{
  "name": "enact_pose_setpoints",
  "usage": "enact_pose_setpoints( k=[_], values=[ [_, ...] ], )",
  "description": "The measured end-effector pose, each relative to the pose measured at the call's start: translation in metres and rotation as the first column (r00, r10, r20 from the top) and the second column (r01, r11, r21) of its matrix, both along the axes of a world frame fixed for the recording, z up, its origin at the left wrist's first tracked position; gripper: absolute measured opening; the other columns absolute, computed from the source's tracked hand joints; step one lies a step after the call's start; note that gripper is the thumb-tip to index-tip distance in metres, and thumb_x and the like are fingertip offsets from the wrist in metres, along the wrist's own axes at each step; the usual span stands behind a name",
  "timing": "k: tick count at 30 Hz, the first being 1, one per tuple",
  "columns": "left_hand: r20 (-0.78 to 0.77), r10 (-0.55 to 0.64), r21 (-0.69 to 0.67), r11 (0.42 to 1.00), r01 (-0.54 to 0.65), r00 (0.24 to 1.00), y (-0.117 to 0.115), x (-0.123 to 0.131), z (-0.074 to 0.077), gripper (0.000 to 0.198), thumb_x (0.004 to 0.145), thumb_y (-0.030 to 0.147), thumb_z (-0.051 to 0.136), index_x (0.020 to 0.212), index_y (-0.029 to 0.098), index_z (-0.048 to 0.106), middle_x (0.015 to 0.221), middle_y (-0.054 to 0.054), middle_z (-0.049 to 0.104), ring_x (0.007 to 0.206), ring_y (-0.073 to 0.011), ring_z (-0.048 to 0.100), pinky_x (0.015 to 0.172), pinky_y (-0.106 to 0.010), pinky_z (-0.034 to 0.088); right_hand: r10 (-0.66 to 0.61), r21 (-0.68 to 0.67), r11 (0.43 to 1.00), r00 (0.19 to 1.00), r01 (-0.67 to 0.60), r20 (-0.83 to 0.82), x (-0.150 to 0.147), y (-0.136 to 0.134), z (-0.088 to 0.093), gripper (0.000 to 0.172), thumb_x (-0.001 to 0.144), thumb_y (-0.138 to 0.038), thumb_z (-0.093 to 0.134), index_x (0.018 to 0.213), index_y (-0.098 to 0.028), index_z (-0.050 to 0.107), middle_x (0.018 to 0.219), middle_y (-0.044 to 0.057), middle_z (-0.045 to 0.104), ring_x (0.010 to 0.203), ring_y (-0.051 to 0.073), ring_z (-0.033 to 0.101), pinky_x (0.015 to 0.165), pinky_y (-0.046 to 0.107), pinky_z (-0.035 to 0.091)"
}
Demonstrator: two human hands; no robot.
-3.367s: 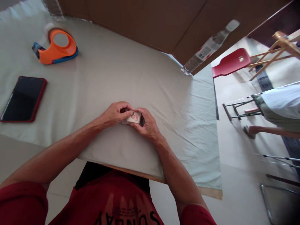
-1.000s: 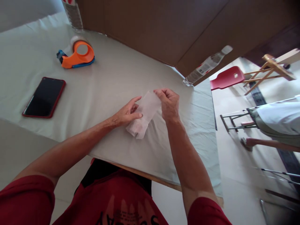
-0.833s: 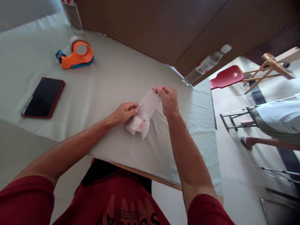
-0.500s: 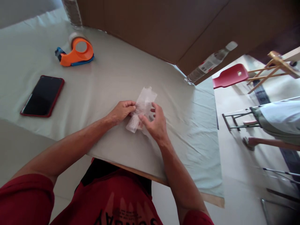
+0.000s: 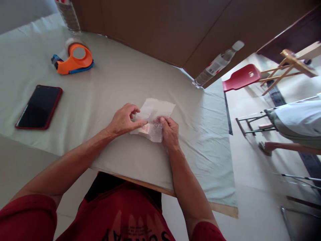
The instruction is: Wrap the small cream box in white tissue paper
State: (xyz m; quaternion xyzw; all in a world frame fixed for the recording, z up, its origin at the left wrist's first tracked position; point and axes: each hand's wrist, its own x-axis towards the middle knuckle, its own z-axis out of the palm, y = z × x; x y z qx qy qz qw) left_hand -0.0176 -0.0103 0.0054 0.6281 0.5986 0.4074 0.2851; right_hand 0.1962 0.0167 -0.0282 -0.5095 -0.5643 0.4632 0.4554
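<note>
A crumpled sheet of translucent bubble wrap (image 5: 156, 131) lies on the cloth in front of me, its far part spread flat. Under or between its folds shows a small pale item (image 5: 144, 128) with reddish print; the wrap hides most of it. My right hand (image 5: 170, 131) pinches the wrap's right side between thumb and fingers. At the left edge of the wrap is my left hand (image 5: 124, 119), thumb and fingers apart in a C shape. Its thumb tip reaches over the printed item, and I cannot tell whether it touches.
An orange and blue tape dispenser (image 5: 75, 60) and a phone in a red case (image 5: 39, 107) lie on the left. A large brown cardboard panel (image 5: 150, 30) stands behind, with a plastic bottle (image 5: 218, 65) at its right end. A seated person (image 5: 298, 120) is at far right.
My left hand has let go of the wrap and opened. My right hand has gone from spread fingers to gripping its right side. The wrap has turned and spread wider.
</note>
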Motion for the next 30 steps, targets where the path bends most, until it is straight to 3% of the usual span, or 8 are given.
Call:
enact_pose_setpoints(
  k=[3,11,14,17,21,26,28,30],
  values=[
    [0.01,-0.039,-0.098,0.994,0.04,0.999,0.001,0.001,-0.003,0.021,0.071,0.039,0.065,0.07,0.018,0.062,0.068,0.0,0.057,0.061,-0.0133,0.047,0.061,-0.028,0.04,-0.013,0.022,1.0,0.999,0.014,-0.032,-0.001,0.001,0.0,0.031,0.087,-0.049,0.061,0.085,-0.02,0.07,0.081,0.003,0.073,0.071,0.015,0.063,0.069,0.028,0.05],
    [0.471,0.243,-0.416,0.909,-0.029,0.848,0.021,-0.02,-0.016,0.019,0.07,0.035,0.06,0.062,0.021,0.05,0.057,0.002,0.048,0.052,-0.013,0.045,0.051,-0.028,0.038,-0.2,-0.023,0.98,0.979,0.2,-0.026,0.022,0.024,-0.012,0.03,0.078,-0.047,0.063,0.088,-0.019,0.065,0.066,-0.002,0.059,0.059,0.013,0.054,0.058,0.027,0.047],
    [0.411,0.232,-0.35,0.933,-0.082,0.882,0.021,-0.02,-0.014,0.017,0.072,0.036,0.06,0.077,0.02,0.056,0.068,0.0,0.055,0.058,-0.0139,0.049,0.055,-0.028,0.041,-0.288,0.086,0.954,0.957,0.286,0.016,0.03,0.029,-0.011,0.036,0.076,-0.043,0.063,0.102,-0.019,0.064,0.084,0.003,0.066,0.069,0.014,0.057,0.061,0.027,0.048],
    [0.276,0.236,-0.105,0.971,-0.215,0.932,0.015,-0.018,-0.005,0.029,0.076,0.037,0.062,0.099,0.02,0.059,0.09,-0.004,0.063,0.077,-0.0164,0.057,0.069,-0.029,0.047,-0.362,0.271,0.901,0.931,0.338,0.041,0.031,0.024,0.002,0.035,0.077,-0.041,0.066,0.106,-0.02,0.064,0.103,0.007,0.068,0.082,0.015,0.061,0.071,0.03,0.051],
    [0.079,0.168,0.101,0.979,-0.176,0.983,0.006,-0.016,0.003,0.028,0.082,0.038,0.06,0.102,0.019,0.064,0.103,-0.007,0.067,0.093,-0.02,0.059,0.08,-0.031,0.048,-0.142,0.236,0.964,0.987,0.12,0.076,0.023,0.01,0.02,0.033,0.086,-0.05,0.063,0.102,-0.022,0.068,0.1,0.006,0.072,0.087,0.017,0.066,0.074,0.031,0.053],
    [-0.119,-0.028,0.089,0.995,0.039,0.992,0.004,-0.015,-0.003,0.039,0.084,0.048,0.058,0.107,0.019,0.069,0.093,-0.007,0.067,0.085,-0.0213,0.059,0.076,-0.033,0.047,0.166,0.08,0.982,0.983,-0.172,0.079,0.02,0.001,0.028,0.042,0.094,-0.058,0.054,0.096,-0.02,0.071,0.082,0.003,0.074,0.073,0.015,0.066,0.067,0.029,0.051],
    [-0.124,-0.026,0.118,0.992,0.041,0.992,0.001,-0.016,0.0,0.041,0.086,0.049,0.057,0.111,0.018,0.069,0.09,-0.007,0.067,0.084,-0.0214,0.059,0.076,-0.032,0.047,0.379,0.014,0.925,0.923,-0.381,0.065,0.023,-0.002,0.036,0.041,0.095,-0.056,0.054,0.094,-0.019,0.073,0.078,0.003,0.074,0.071,0.014,0.066,0.068,0.029,0.051],
    [-0.096,0.041,0.189,0.982,-0.023,0.995,-0.003,-0.019,0.007,0.04,0.088,0.046,0.056,0.113,0.018,0.068,0.093,-0.008,0.068,0.089,-0.022,0.059,0.077,-0.032,0.047,0.622,-0.087,0.782,0.782,-0.617,0.04,0.026,-0.007,0.049,0.037,0.094,-0.053,0.058,0.096,-0.019,0.074,0.08,0.003,0.075,0.073,0.015,0.068,0.071,0.03,0.052]
  ],
)
